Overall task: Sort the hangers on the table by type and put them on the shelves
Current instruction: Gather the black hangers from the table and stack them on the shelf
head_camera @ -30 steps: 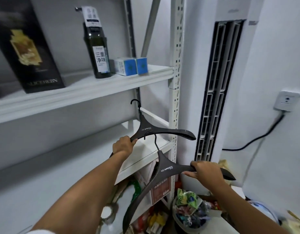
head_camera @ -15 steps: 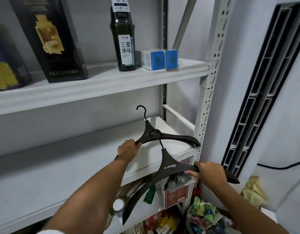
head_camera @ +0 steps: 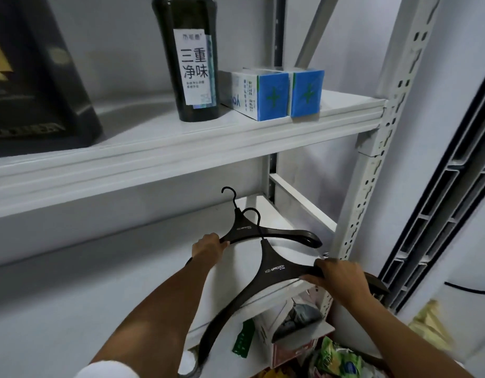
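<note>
Two wide black hangers with white lettering are in my hands. My left hand point(head_camera: 208, 248) grips the left arm of the far hanger point(head_camera: 265, 231), which lies low over the middle white shelf point(head_camera: 105, 290), hook pointing to the back wall. My right hand point(head_camera: 340, 276) holds the right arm of the near hanger point(head_camera: 274, 270). Its hook overlaps the far hanger, and its left arm hangs down past the shelf's front edge. The tip of the near hanger's right arm sticks out beyond my right hand.
The upper shelf point(head_camera: 235, 132) carries a dark bottle point(head_camera: 190, 58), two blue-and-white boxes point(head_camera: 274, 94) and a black box point(head_camera: 36, 85). A perforated white upright point(head_camera: 372, 165) stands on the right, with a dark slatted panel point(head_camera: 440, 214) beyond. Boxes and snack bags point(head_camera: 336, 358) sit below.
The view has closed in on the shelves. Both hangers have moved forward and lower onto the middle shelf, the near one now overlapping the far one.
</note>
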